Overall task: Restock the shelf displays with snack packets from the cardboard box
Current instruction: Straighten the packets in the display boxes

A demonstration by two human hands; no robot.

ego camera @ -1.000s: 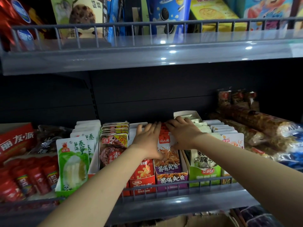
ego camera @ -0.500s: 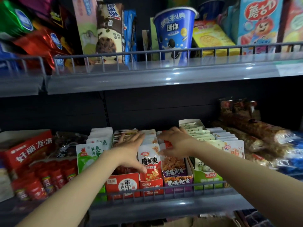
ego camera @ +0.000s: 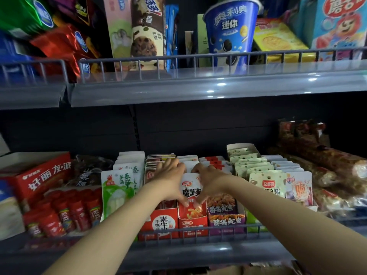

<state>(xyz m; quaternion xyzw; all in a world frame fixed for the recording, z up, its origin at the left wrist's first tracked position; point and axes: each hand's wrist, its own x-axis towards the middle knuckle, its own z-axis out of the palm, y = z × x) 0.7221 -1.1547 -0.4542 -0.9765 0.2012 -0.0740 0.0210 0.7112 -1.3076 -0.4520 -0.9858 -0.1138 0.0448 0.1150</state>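
Note:
Rows of snack packets stand in display boxes on the lower shelf (ego camera: 198, 253). Both of my hands meet at the row of red-and-white packets (ego camera: 192, 192) in its red box (ego camera: 191, 223). My left hand (ego camera: 170, 179) holds the row from the left, fingers over the packet tops, thumb on the front packet. From the right, my right hand (ego camera: 211, 181) grips the same row, fingers curled over the tops and thumb on the front. A strip of the cardboard box (ego camera: 224, 271) shows below the shelf.
Neighbouring rows: green-and-white packets (ego camera: 117, 187), a red box of brown packets (ego camera: 158, 221), purple packets (ego camera: 224, 213), pale green packets (ego camera: 264, 183). Red cartons (ego camera: 39, 175) lie at left, long wrapped snacks (ego camera: 327, 163) at right. A wire rail (ego camera: 198, 233) fronts the shelf; the upper shelf (ego camera: 198, 86) overhangs.
My right hand came left off the purple row and my left hand came right. Both thumbs now sit on the front red-and-white packet. The view has tilted upward.

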